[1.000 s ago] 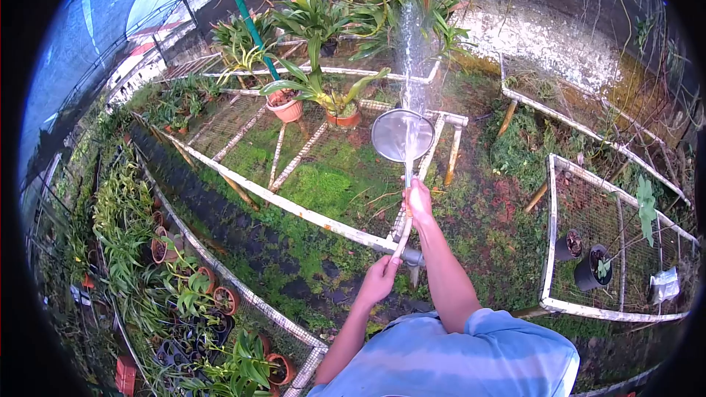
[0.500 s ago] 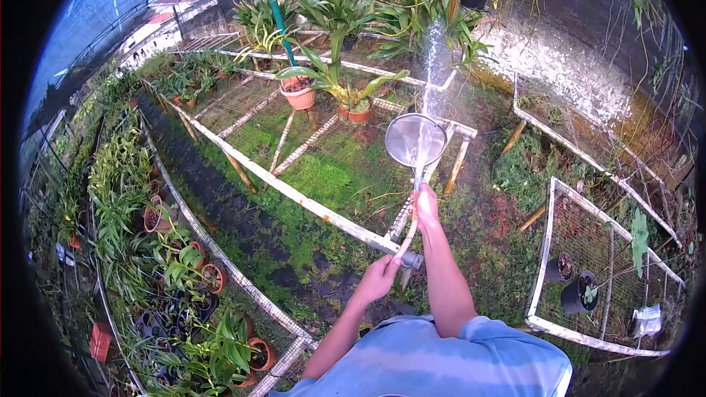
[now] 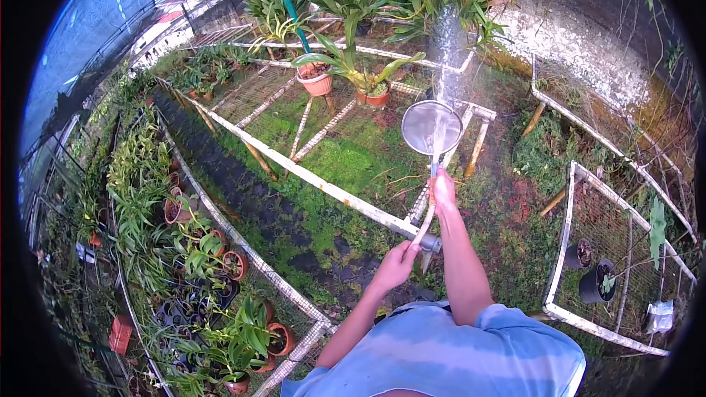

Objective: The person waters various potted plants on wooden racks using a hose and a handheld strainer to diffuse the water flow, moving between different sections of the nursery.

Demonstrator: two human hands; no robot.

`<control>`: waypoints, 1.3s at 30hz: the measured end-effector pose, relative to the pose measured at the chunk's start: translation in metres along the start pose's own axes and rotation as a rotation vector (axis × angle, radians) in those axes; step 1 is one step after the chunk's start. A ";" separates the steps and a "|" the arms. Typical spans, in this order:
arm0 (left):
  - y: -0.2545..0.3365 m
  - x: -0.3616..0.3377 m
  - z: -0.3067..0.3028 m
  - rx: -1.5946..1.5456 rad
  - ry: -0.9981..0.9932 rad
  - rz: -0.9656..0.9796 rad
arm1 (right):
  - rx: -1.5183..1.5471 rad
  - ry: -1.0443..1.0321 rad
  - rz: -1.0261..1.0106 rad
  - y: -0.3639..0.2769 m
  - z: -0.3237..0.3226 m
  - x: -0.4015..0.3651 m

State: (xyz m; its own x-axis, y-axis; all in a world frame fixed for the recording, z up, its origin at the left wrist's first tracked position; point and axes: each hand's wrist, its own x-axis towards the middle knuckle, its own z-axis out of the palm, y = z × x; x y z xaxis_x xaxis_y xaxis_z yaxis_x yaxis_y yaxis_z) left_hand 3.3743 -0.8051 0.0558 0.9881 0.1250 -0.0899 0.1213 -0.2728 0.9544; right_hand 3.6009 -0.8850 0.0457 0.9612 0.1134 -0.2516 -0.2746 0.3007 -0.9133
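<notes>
My right hand [image 3: 443, 190] is closed around the pale neck of a watering hose [image 3: 424, 228], just below its wide, round, grey spray head [image 3: 432, 129]. Lower down and to the left, my left hand [image 3: 395, 266] has its fingers wrapped round the same hose. Water [image 3: 446, 51] shoots forward from the head toward leafy potted plants [image 3: 434, 4] at the back. A plant in a ribbed terracotta pot [image 3: 316, 82] and another in an orange pot [image 3: 373, 95] stand on the mesh bench [image 3: 309, 173] ahead.
To the left runs a bench edge [image 3: 220, 219] beside many potted plants [image 3: 143, 191]. A smaller mesh bench [image 3: 562, 250] at the right holds black pots [image 3: 597, 284]. A green pole [image 3: 289, 1] rises at the back. Mossy ground [image 3: 323, 250] lies between the benches.
The view has shifted slightly, so the benches and pots appear further right. Both hands keep hold of the hose, and the water still sprays forward.
</notes>
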 end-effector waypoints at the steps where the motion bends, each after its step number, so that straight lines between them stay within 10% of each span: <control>1: -0.003 0.001 0.001 -0.003 0.010 0.004 | -0.008 -0.003 0.007 -0.001 0.002 -0.001; 39: 0.005 0.002 -0.030 -0.029 0.300 -0.013 | -0.116 -0.358 -0.015 -0.026 0.117 -0.007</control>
State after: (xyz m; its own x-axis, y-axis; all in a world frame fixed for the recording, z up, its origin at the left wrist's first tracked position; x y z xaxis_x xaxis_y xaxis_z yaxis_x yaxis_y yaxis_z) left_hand 3.3740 -0.7781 0.0690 0.9140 0.4053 -0.0179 0.1263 -0.2424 0.9619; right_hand 3.5984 -0.7832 0.1087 0.8889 0.4397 -0.1285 -0.2354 0.1977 -0.9516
